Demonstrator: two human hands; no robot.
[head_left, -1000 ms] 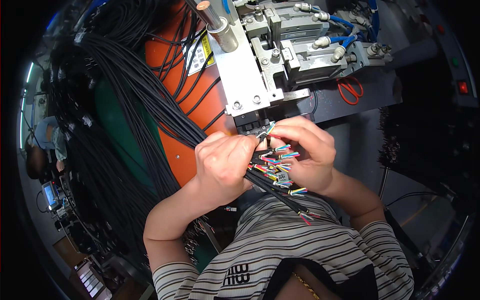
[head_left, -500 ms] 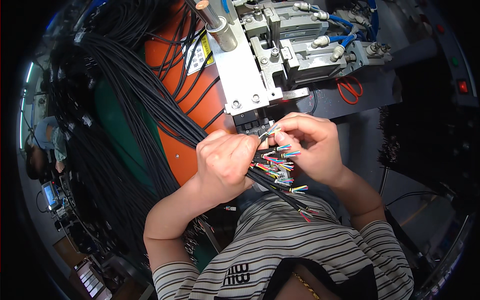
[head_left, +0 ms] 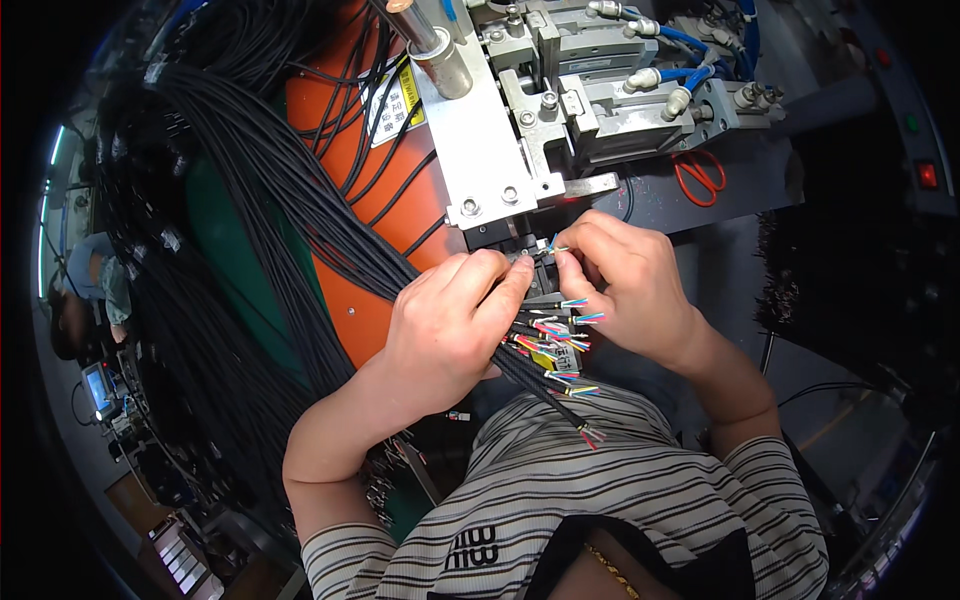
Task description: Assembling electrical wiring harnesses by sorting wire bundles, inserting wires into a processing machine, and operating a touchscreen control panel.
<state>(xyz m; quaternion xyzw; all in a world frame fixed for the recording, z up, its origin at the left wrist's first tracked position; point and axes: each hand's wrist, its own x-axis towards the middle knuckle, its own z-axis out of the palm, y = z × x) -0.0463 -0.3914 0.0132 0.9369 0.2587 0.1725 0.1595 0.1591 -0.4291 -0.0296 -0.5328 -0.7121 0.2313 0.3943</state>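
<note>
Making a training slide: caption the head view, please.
Left hand grips black cables while the right hand pinches coloured wires beside a metal machine.

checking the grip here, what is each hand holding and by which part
Left hand: black cables, near their coloured wire ends. Right hand: one cable's wires, apparently at the tips.

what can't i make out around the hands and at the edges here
Head view: black cables inside the left hand, hidden by the hand itself.
Head view: exact tips of the coloured wires at the right hand, too small, partly covered by it.
Head view: what the co-worker handles, too small near the dark edge.
</note>
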